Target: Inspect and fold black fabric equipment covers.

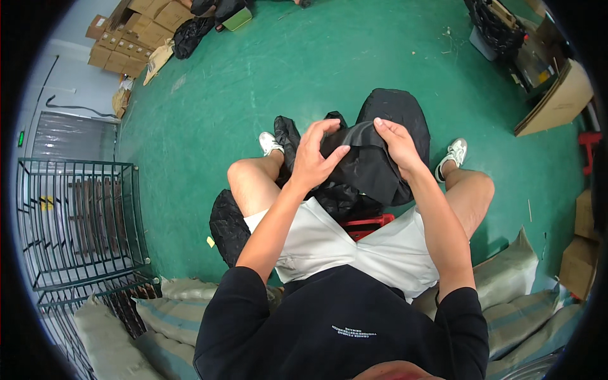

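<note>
Between my knees I have a piece of black fabric point(364, 172) in front of me, with a smooth, slightly shiny upper edge. My right hand point(399, 147) pinches that edge between thumb and fingers at its right end. At the left end my left hand point(311, 157) is next to the fabric, its thumb and fingers spread apart; whether it touches the cloth is hard to see. Just beyond lies a rounded black cloth bundle point(399, 109) on the floor. More crumpled black material point(287, 139) lies beside my left leg.
Another black bundle point(228, 225) sits by my left thigh. A red plastic piece point(367, 226) shows between my legs. Pale woven sacks point(506, 269) lie behind me on both sides. A dark metal rack point(82, 221) stands left; cardboard boxes point(136, 38) are stacked far left, and a cardboard sheet point(557, 101) leans at right.
</note>
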The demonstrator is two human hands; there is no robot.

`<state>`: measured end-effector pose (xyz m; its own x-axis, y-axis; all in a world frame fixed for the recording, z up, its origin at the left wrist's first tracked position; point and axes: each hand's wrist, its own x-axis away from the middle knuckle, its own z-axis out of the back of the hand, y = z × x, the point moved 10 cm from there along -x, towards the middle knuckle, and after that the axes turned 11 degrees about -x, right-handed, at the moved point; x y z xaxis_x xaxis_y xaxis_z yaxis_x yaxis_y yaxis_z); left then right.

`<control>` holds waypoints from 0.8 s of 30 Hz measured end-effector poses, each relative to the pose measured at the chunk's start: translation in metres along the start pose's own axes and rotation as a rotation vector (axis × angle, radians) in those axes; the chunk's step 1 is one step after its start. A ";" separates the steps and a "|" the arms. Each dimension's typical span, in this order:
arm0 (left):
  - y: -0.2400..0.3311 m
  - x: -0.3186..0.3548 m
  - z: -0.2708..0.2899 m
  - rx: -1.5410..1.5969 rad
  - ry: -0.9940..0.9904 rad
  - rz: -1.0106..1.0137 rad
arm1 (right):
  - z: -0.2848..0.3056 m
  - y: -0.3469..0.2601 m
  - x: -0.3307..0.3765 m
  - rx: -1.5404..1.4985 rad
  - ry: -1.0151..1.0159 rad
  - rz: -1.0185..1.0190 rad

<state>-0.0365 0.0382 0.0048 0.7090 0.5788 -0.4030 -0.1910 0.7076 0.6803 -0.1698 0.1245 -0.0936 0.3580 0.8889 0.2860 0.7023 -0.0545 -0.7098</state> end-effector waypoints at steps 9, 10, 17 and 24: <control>-0.070 0.023 -0.044 0.357 -0.190 0.334 | -0.001 0.020 -0.003 0.125 -0.037 -0.043; -0.080 0.025 -0.048 0.442 -0.211 0.392 | -0.006 0.015 -0.002 0.250 -0.049 0.012; -0.063 0.023 -0.042 0.794 -0.307 0.709 | -0.029 -0.010 0.008 0.900 -0.089 0.451; -0.050 0.015 -0.026 0.928 -0.501 0.700 | -0.002 0.005 -0.007 0.522 -0.002 0.288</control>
<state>-0.0342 0.0227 -0.0513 0.8665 0.3532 0.3528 -0.2255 -0.3536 0.9078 -0.1677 0.1167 -0.0979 0.4880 0.8722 0.0341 0.1811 -0.0629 -0.9815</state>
